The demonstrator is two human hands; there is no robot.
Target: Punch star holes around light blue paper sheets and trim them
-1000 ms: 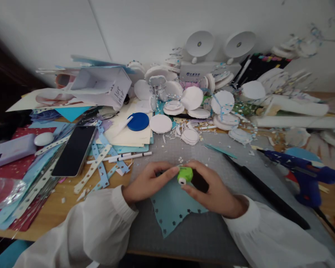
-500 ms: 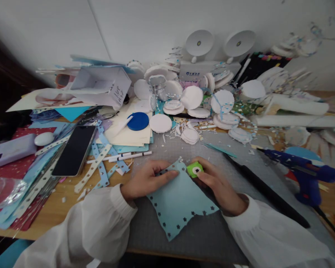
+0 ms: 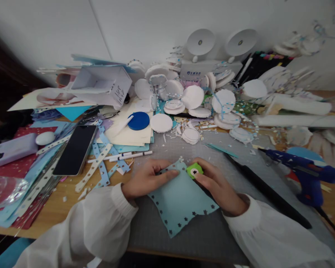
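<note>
A light blue paper sheet (image 3: 181, 201) with small flower-shaped holes along its edges is pinched at its upper left edge by my left hand (image 3: 150, 178), thumb on top. My right hand (image 3: 216, 182) is closed around a small green punch (image 3: 194, 171), its thumb pressed near the white disc with a dark flower mark. The punch sits at the sheet's upper right edge. Whether paper lies inside its slot cannot be made out. Under the sheet is a grey cutting mat (image 3: 212, 238).
A phone (image 3: 75, 150) and punched paper strips (image 3: 100, 162) lie left. Black-handled tweezers (image 3: 273, 193) and a blue glue gun (image 3: 307, 175) are right. Behind are a blue lid (image 3: 139, 121), white discs (image 3: 192, 97) and a paper box (image 3: 100, 86).
The green punch has shifted slightly left and turned a little in my right hand. The sheet's lower corner has risen slightly. My left hand keeps its pinch.
</note>
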